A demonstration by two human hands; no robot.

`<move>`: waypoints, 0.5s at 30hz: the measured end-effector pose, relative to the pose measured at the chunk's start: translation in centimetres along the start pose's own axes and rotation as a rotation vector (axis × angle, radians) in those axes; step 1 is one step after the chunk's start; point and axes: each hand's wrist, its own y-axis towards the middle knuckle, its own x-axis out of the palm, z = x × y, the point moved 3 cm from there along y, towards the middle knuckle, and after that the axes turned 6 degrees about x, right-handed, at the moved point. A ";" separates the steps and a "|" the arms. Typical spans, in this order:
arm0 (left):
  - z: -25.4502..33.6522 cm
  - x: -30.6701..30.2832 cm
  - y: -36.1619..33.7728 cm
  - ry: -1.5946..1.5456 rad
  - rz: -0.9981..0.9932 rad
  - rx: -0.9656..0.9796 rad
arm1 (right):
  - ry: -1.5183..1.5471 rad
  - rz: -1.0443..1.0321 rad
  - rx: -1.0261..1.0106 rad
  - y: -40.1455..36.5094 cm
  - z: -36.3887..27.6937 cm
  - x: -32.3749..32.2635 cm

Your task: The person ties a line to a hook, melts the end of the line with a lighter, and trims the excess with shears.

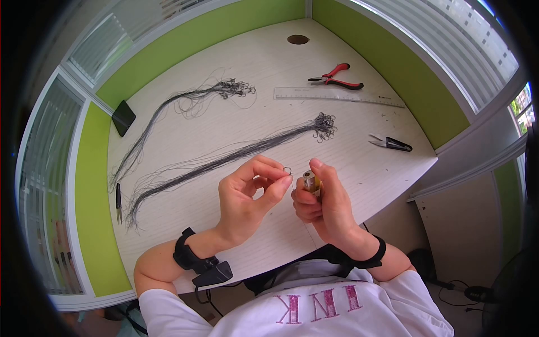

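Note:
Between thumb and forefinger, my left hand (252, 188) pinches a small dark hook (287, 171) with a thin line at it. Just to the right, my right hand (325, 202) is wrapped round a yellowish lighter (310, 182), its metal top upward and my thumb beside it. The hook and the lighter are apart, a short gap between them. No flame shows. Beyond my hands lies a long bundle of dark lines (241, 153) with hooks gathered at its right end. A second, looser bundle (160, 112) lies farther back on the left.
On the pale table (359, 168) lie red-handled pliers (337, 77), a clear ruler (337, 96) and black-handled snips (391, 142) at the right. Another pair of snips (118, 203) and a black flat object (123, 118) are at the left edge. Green partitions (393, 67) border the table.

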 end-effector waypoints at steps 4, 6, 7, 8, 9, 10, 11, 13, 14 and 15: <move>0.1 0.1 0.0 -0.004 0.001 -0.022 | -0.022 0.014 -0.025 -0.1 -0.1 0.1; 0.2 0.1 0.0 -0.007 0.003 -0.025 | -0.029 0.019 -0.024 -0.1 -0.1 0.1; 0.2 0.1 0.0 -0.009 0.004 -0.029 | -0.032 0.025 -0.015 -0.1 -0.1 0.2; 0.0 0.0 0.0 -0.009 0.005 -0.029 | -0.035 0.030 -0.006 -0.1 0.0 0.2; -0.2 -0.1 0.0 -0.004 -0.005 0.003 | -0.035 0.030 -0.006 0.0 0.0 0.2; -0.3 -0.2 0.0 0.002 -0.015 0.035 | -0.044 0.026 0.003 0.0 0.0 0.2; -0.3 -0.2 0.0 0.002 -0.015 0.035 | -0.053 0.023 0.012 0.0 0.0 0.3; -0.2 -0.1 0.0 0.010 -0.019 0.033 | -0.049 0.049 0.025 0.1 -0.3 0.2; 0.0 0.0 0.0 0.010 -0.018 0.033 | -0.047 0.075 0.038 0.1 -0.4 0.0; 0.2 0.0 0.0 0.009 -0.013 -0.003 | -0.047 0.074 0.037 0.0 -0.5 -0.1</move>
